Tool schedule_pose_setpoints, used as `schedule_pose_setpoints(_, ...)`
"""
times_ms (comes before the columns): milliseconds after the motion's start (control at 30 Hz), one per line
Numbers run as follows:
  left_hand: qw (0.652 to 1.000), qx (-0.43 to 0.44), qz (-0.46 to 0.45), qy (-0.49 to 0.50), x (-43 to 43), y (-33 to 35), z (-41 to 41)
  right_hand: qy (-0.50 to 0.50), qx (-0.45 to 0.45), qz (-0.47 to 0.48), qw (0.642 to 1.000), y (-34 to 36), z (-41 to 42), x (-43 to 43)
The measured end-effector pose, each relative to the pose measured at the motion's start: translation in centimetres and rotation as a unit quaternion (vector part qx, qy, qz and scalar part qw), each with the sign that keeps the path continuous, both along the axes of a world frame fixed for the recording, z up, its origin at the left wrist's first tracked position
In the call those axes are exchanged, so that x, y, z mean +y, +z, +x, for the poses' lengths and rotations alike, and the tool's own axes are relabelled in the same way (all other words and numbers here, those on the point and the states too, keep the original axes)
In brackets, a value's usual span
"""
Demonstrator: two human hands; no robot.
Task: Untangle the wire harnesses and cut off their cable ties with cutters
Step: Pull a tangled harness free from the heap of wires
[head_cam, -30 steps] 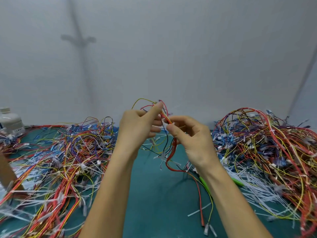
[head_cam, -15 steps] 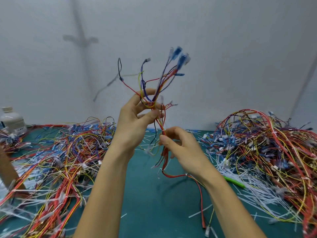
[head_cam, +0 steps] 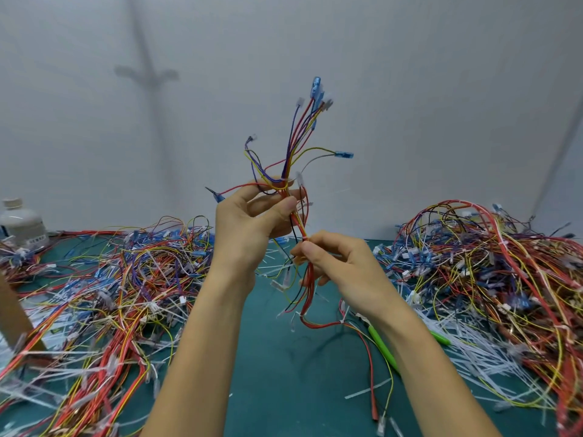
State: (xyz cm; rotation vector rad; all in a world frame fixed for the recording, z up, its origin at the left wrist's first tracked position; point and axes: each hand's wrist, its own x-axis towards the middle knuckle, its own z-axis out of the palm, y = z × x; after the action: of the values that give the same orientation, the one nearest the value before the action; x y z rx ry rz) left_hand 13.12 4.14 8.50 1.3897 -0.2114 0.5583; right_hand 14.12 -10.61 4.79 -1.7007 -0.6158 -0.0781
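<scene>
I hold one wire harness (head_cam: 298,143) upright in front of me, its red, yellow, purple and blue wires fanning upward to blue and white connectors. My left hand (head_cam: 249,225) pinches the bundle between thumb and fingers just below a white cable tie. My right hand (head_cam: 334,263) pinches the same bundle lower down, and its red tail hangs to the green mat (head_cam: 284,373). The green-handled cutters (head_cam: 383,345) lie on the mat beneath my right forearm, partly hidden by it.
A big tangle of harnesses (head_cam: 104,285) covers the mat on the left, and another heap (head_cam: 492,263) rises on the right with several cut white ties (head_cam: 473,351) strewn before it. A white bottle (head_cam: 22,223) stands far left. A grey wall closes the back.
The harness has been raised from a bunched clump between my hands to an upright fan. My left hand rose with it, and my right hand slid lower along the bundle.
</scene>
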Motion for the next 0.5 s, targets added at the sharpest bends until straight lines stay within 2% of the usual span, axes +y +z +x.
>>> schedule_pose_setpoints(100,1.000,0.005,-0.021,-0.004,-0.16,-0.09,0.08,-0.015,-0.006,0.026,1.000,0.04,-0.01,-0.04)
schedule_pose_setpoints(300,1.000,0.016,-0.002,0.004,-0.75,-0.35,0.21,-0.044,-0.015,0.055,0.997,0.26,-0.16,-0.06)
schedule_pose_setpoints(500,0.986,0.074,0.130,-0.073,-0.16,-0.53,0.19,-0.084,-0.002,0.148,0.985,0.68,-0.10,-0.54)
